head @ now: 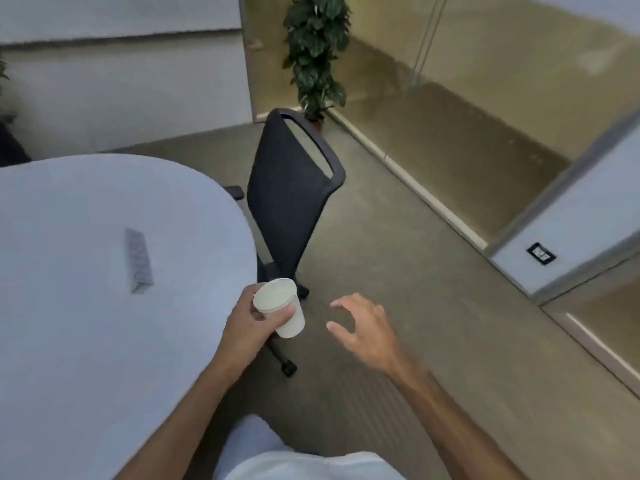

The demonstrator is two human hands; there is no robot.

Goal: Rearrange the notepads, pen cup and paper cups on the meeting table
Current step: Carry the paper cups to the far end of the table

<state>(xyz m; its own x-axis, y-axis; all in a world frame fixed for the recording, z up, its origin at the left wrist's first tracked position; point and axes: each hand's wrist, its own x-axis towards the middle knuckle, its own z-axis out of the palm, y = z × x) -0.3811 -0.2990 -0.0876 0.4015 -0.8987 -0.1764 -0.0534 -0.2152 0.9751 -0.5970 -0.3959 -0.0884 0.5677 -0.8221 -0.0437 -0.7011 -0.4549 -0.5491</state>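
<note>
Holding a white paper cup [280, 308] in the left hand [250, 323], fingers wrapped around its wall, just off the meeting table [86, 220] edge. Right hand [363, 325] empty, fingers spread, above the carpet. Advice: keep the cup upright, grip light to avoid crushing, and set it well inside the rim, away from the black office chair [291, 199].

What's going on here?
A person is at the rounded end of the table. The left hand grips a paper cup in the air just past the table edge, near the chair. The right hand is open and empty. No notepads or pen cup are in view.
</note>
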